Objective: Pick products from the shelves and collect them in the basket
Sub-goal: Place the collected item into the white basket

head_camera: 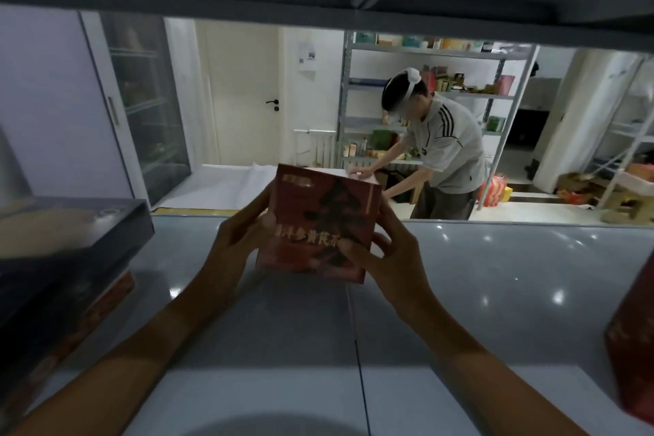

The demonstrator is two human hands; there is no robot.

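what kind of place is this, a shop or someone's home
Probably a small stockroom or mock shop: both hands hold a red box over a grey shelf, and metal racks of packaged goods stand behind.

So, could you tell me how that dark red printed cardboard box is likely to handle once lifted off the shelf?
The dark red printed cardboard box probably stays stiff: its edges look straight under both hands. Standing tall, it may tip if pushed. Its glossy faces could be slightly slippery.
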